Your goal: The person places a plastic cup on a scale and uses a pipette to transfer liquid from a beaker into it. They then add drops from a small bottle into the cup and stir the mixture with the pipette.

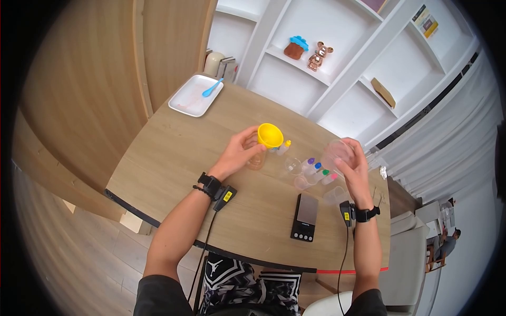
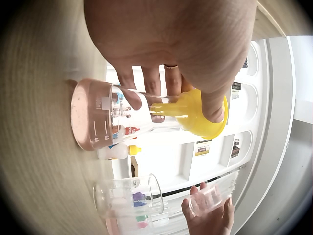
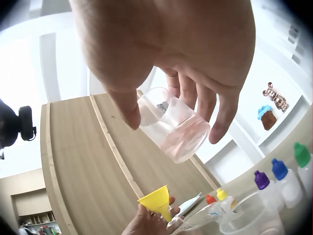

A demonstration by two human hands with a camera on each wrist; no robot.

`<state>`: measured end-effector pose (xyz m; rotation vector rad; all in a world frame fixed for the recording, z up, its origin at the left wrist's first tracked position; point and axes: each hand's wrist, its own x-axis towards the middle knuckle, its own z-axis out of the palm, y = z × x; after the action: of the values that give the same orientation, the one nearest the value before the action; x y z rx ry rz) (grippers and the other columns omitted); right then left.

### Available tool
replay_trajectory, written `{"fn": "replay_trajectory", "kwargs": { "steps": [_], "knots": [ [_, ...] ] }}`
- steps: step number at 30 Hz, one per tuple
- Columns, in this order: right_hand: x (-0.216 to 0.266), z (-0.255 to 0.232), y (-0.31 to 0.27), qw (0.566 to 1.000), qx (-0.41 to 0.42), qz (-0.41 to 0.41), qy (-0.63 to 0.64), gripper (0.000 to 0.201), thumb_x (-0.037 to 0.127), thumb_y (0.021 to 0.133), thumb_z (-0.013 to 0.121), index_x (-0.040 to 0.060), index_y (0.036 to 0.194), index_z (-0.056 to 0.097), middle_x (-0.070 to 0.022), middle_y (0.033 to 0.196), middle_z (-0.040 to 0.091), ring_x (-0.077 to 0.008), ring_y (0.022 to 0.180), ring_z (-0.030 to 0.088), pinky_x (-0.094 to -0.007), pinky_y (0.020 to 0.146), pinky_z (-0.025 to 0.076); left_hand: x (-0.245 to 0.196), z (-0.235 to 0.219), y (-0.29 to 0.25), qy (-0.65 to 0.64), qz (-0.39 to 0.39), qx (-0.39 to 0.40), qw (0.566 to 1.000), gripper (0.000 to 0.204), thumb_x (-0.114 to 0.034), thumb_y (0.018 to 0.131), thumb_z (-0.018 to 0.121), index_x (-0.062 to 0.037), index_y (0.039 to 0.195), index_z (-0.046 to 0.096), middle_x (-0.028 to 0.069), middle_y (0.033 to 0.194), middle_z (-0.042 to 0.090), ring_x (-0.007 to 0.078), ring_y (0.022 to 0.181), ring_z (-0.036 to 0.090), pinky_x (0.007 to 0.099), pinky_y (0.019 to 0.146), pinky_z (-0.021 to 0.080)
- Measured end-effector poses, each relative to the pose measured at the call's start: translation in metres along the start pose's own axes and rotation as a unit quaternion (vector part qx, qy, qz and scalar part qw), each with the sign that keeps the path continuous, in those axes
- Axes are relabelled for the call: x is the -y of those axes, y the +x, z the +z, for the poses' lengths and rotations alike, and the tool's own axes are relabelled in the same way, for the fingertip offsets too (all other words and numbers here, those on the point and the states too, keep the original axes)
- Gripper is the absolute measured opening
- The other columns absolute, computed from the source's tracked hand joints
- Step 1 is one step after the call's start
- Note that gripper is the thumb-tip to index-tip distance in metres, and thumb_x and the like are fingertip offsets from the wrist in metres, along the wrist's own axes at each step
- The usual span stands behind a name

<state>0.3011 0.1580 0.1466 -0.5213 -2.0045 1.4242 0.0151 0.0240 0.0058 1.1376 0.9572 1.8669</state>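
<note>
A yellow funnel (image 1: 270, 135) (image 2: 201, 115) stands with its stem in the neck of a glass flask (image 2: 93, 115) that holds pink liquid. My left hand (image 1: 240, 154) (image 2: 171, 44) grips the funnel and flask neck, thumb on the funnel's side. Raised above the table at the right, my right hand (image 1: 354, 167) (image 3: 166, 54) holds a clear cup (image 1: 337, 156) (image 3: 173, 127) between thumb and fingers. The cup is tilted, with pale pink liquid inside. In the right wrist view the funnel (image 3: 155, 199) is apart from the cup.
Dropper bottles with purple (image 1: 311, 160), blue, green and pink caps stand between the hands, near clear cups (image 1: 293, 166). A black scale (image 1: 306, 217) lies nearer the front edge. A white tray (image 1: 184, 105) with a blue spoon (image 1: 213, 88) sits at the back left.
</note>
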Motion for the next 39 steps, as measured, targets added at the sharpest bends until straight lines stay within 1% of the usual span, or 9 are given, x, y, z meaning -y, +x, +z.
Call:
{"fn": "replay_trajectory", "kwargs": {
  "steps": [6, 9, 12, 15, 18, 21, 27, 33, 39],
  "knots": [
    [0.010, 0.033, 0.040, 0.990, 0.092, -0.042, -0.096, 0.056, 0.003, 0.092, 0.076, 0.0019, 0.143, 0.053, -0.0116, 0.135, 0.063, -0.0206, 0.131, 0.059, -0.0367, 0.105, 0.052, 0.004, -0.001, 0.001, 0.006, 0.010, -0.003, 1.000, 0.062, -0.004, 0.096, 0.073, 0.0048, 0.151, 0.047, 0.0146, 0.142, 0.064, 0.0209, 0.132, 0.060, 0.0358, 0.115, 0.046],
    [0.008, 0.051, 0.053, 0.994, 0.102, 0.007, -0.039, 0.057, 0.005, 0.091, 0.079, 0.0032, 0.143, 0.057, -0.0102, 0.131, 0.066, -0.0200, 0.126, 0.062, -0.0374, 0.100, 0.056, 0.005, -0.001, 0.001, 0.000, 0.008, -0.003, 1.000, 0.062, -0.005, 0.096, 0.074, 0.0046, 0.151, 0.048, 0.0145, 0.141, 0.065, 0.0207, 0.131, 0.061, 0.0357, 0.113, 0.047],
    [0.006, 0.064, 0.063, 0.978, 0.092, -0.037, -0.184, 0.058, 0.010, 0.088, 0.083, 0.0056, 0.142, 0.061, -0.0118, 0.124, 0.071, -0.0233, 0.118, 0.067, -0.0386, 0.093, 0.057, 0.004, -0.001, 0.001, -0.002, 0.005, -0.003, 1.000, 0.061, -0.007, 0.096, 0.074, 0.0043, 0.151, 0.049, 0.0142, 0.140, 0.065, 0.0202, 0.129, 0.062, 0.0354, 0.112, 0.048],
    [0.016, 0.076, 0.065, 0.917, 0.091, -0.138, -0.364, 0.059, 0.017, 0.086, 0.085, 0.0079, 0.140, 0.063, -0.0154, 0.119, 0.072, -0.0294, 0.108, 0.070, -0.0397, 0.090, 0.056, 0.001, 0.000, 0.000, -0.003, 0.004, -0.003, 1.000, 0.061, -0.009, 0.097, 0.075, 0.0040, 0.150, 0.049, 0.0138, 0.140, 0.065, 0.0197, 0.128, 0.063, 0.0350, 0.111, 0.048],
    [0.018, 0.084, 0.067, 0.907, 0.108, -0.161, -0.373, 0.061, 0.021, 0.085, 0.085, 0.0082, 0.140, 0.063, -0.0183, 0.118, 0.071, -0.0358, 0.106, 0.068, -0.0416, 0.089, 0.054, 0.002, 0.000, 0.000, -0.011, 0.008, 0.001, 1.000, 0.061, -0.010, 0.097, 0.075, 0.0036, 0.150, 0.050, 0.0134, 0.139, 0.066, 0.0195, 0.127, 0.063, 0.0350, 0.110, 0.048],
    [0.019, 0.088, 0.068, 0.899, 0.114, -0.189, -0.379, 0.061, 0.020, 0.086, 0.084, 0.0091, 0.142, 0.062, -0.0178, 0.119, 0.070, -0.0371, 0.109, 0.065, -0.0435, 0.094, 0.052, 0.001, 0.000, 0.000, -0.014, 0.010, 0.007, 1.000, 0.060, -0.010, 0.097, 0.075, 0.0034, 0.150, 0.050, 0.0131, 0.139, 0.066, 0.0196, 0.127, 0.063, 0.0350, 0.111, 0.048],
    [0.022, 0.094, 0.065, 0.867, 0.125, -0.217, -0.431, 0.059, 0.017, 0.089, 0.078, 0.0130, 0.145, 0.061, -0.0137, 0.124, 0.065, -0.0353, 0.118, 0.058, -0.0452, 0.102, 0.048, -0.001, 0.001, -0.001, -0.012, 0.014, 0.007, 1.000, 0.059, -0.010, 0.097, 0.075, 0.0038, 0.149, 0.050, 0.0131, 0.137, 0.067, 0.0195, 0.127, 0.063, 0.0351, 0.111, 0.048],
    [0.023, 0.099, 0.061, 0.822, 0.116, -0.274, -0.486, 0.059, 0.017, 0.088, 0.077, 0.0175, 0.145, 0.062, -0.0098, 0.126, 0.064, -0.0328, 0.118, 0.058, -0.0444, 0.102, 0.048, 0.001, 0.000, 0.000, -0.011, 0.021, 0.011, 1.000, 0.059, -0.009, 0.097, 0.075, 0.0035, 0.149, 0.050, 0.0123, 0.137, 0.067, 0.0182, 0.125, 0.063, 0.0348, 0.110, 0.048],
    [0.022, 0.100, 0.061, 0.747, 0.129, -0.338, -0.558, 0.060, 0.020, 0.085, 0.077, 0.0206, 0.143, 0.064, -0.0065, 0.133, 0.063, -0.0289, 0.123, 0.057, -0.0421, 0.102, 0.046, 0.000, 0.000, 0.000, -0.014, 0.018, 0.011, 1.000, 0.059, -0.010, 0.097, 0.075, 0.0031, 0.150, 0.050, 0.0114, 0.137, 0.066, 0.0174, 0.125, 0.063, 0.0341, 0.110, 0.048]
  ]
}}
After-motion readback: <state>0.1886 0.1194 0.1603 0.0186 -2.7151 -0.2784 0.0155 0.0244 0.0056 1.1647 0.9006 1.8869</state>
